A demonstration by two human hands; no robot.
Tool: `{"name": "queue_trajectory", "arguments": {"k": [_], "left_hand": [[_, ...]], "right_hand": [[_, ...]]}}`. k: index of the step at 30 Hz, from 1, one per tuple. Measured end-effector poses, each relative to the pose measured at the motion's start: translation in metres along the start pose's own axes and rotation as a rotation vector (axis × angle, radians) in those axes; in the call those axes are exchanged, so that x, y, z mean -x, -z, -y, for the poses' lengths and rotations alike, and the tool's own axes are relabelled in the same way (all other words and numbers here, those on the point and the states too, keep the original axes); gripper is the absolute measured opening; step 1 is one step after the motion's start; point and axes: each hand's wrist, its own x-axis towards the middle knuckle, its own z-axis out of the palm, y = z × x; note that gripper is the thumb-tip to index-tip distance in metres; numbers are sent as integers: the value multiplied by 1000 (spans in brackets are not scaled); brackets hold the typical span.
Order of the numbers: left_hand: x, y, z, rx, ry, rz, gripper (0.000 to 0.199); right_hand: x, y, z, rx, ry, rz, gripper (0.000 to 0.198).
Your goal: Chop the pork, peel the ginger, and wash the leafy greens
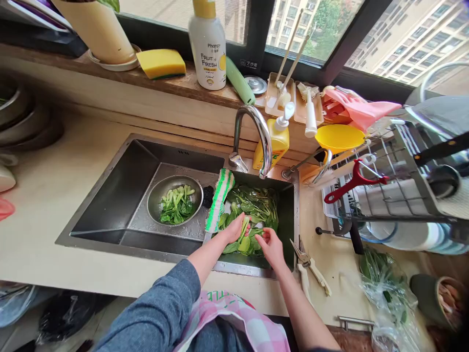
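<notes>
Over the right sink basin (287, 215), my left hand (236, 229) is closed around the pale stems of some leafy greens (245, 234). Facing it, my right hand (270, 244) pinches a green leaf of the bunch between thumb and fingers. More dark leafy greens (256, 200) float in water behind both hands. A metal bowl (151, 200) with green leaves and cut stems stands in the left basin (110, 195). Across the divider lies a green-and-white striped cloth (220, 200), beside my left hand.
A chrome faucet (256, 117) arches over the right basin, with a yellow soap bottle (273, 144) behind it. Pliers (309, 266) lie on the counter right of the sink. A dish rack (388, 190) stands farther right, near a plastic bag of greens (384, 283). A sponge (161, 63) rests on the sill.
</notes>
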Motion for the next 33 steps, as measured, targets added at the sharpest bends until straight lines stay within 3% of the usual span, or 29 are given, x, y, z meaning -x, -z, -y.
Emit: {"name": "queue_trajectory", "arguments": {"k": [2, 5, 8, 13, 21, 28, 33], "left_hand": [[-16, 4, 5, 15, -35, -102, 39], [-43, 13, 13, -31, -150, -312, 28], [-66, 27, 21, -48, -208, -459, 27], [-84, 43, 34, -67, -217, -578, 28], [-81, 40, 30, -155, -277, -621, 25], [-76, 40, 35, -201, -237, -520, 14], [-72, 39, 29, -232, -291, -504, 8]], "right_hand": [[-37, -37, -1, -209, -130, 92, 42], [-81, -75, -16, -301, -208, 195, 38], [-107, -92, -37, -308, -241, 251, 37], [-120, -103, -61, -322, -279, 260, 34], [-116, -105, -58, -434, -288, 233, 32], [-116, -97, -54, -478, -309, 277, 36], [-118, -100, -46, -498, -297, 290, 38]]}}
